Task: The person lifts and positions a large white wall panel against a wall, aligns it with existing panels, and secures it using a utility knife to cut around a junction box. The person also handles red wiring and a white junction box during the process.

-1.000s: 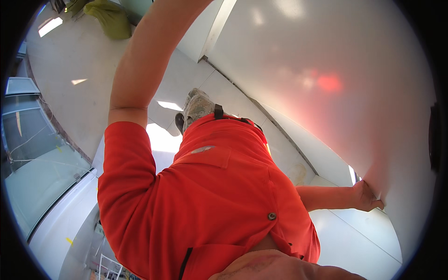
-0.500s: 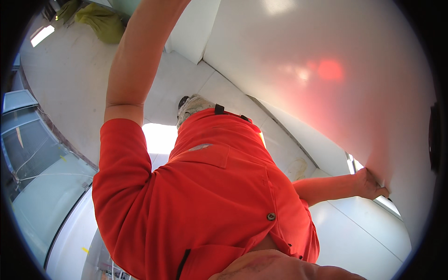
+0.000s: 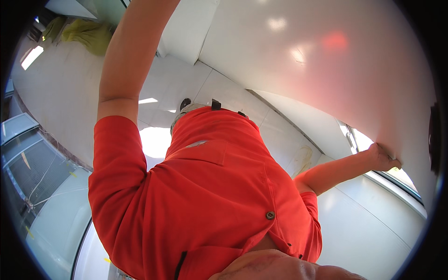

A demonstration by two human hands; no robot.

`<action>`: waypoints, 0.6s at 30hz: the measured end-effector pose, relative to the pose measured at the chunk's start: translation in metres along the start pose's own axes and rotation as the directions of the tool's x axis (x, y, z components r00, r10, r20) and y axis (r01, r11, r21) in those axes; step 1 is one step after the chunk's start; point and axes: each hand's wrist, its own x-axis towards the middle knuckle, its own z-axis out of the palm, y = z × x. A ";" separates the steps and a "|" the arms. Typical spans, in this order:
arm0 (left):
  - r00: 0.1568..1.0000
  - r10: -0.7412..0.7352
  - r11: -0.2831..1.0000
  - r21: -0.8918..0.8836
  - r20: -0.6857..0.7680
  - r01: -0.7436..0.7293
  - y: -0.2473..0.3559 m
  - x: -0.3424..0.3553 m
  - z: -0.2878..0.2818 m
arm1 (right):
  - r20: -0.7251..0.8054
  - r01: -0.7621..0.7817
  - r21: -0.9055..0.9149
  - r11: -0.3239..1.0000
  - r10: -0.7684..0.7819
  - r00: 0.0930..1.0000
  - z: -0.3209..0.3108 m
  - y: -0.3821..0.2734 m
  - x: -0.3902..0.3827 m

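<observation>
My right hand [image 3: 385,157] grips the edge of a large smooth white panel [image 3: 302,44], its fingers wrapped at the edge and partly hidden. The panel fills the upper right and mirrors my red shirt faintly. My left forearm [image 3: 125,63] reaches up out of the top of the picture, so its hand is out of sight. A bright opening [image 3: 361,140] shows beside my right hand, behind the panel's edge. My red shirt [image 3: 210,186] fills the middle, with my dark shoe [image 3: 185,104] beyond it.
Olive-green sacks [image 3: 86,37] lie at the back left on the pale floor [image 3: 56,88]. A glazed structure [image 3: 28,177] with loose white cord runs along the left. A white wall section [image 3: 182,28] stands upper middle, and a dark gap line [image 3: 280,114] runs under the panel.
My right hand has risen along the right side with the panel's edge, and more of the bright opening shows. My left arm has shifted left, and the surroundings have shifted in view.
</observation>
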 end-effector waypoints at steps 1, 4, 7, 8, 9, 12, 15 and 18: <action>1.000 0.012 1.000 0.014 0.003 -0.012 0.003 0.012 -0.002 | -0.008 0.034 -0.032 0.999 -0.034 0.999 0.006 0.009 0.001; 1.000 0.027 0.986 0.166 0.005 -0.028 0.000 0.045 -0.011 | -0.015 -0.015 -0.077 0.997 0.014 1.000 0.000 0.035 0.028; 0.947 0.279 0.952 0.174 -0.157 -0.252 0.014 0.047 -0.002 | 0.032 -0.017 -0.128 0.992 0.021 0.999 0.003 0.034 0.046; 0.901 0.381 0.924 0.136 -0.209 -0.359 0.027 0.051 0.000 | 0.071 -0.008 0.005 1.000 0.008 0.997 0.001 0.023 0.053; 0.915 0.361 0.929 -0.012 -0.179 -0.369 0.044 0.049 0.003 | 0.071 0.056 0.018 0.998 -0.057 0.996 0.007 0.006 0.045; 0.880 0.456 0.885 0.174 -0.133 -0.432 0.051 0.055 0.000 | -0.006 0.004 -0.014 1.000 -0.004 1.000 0.022 0.038 0.037; 0.829 0.544 0.831 0.222 -0.131 -0.510 0.048 0.079 -0.005 | -0.207 -0.054 -0.095 0.994 0.033 0.978 0.041 0.064 0.050; 0.820 0.564 0.811 0.251 -0.093 -0.529 0.049 0.081 0.000 | -0.113 -0.018 -0.116 0.993 0.005 0.994 0.035 0.054 0.056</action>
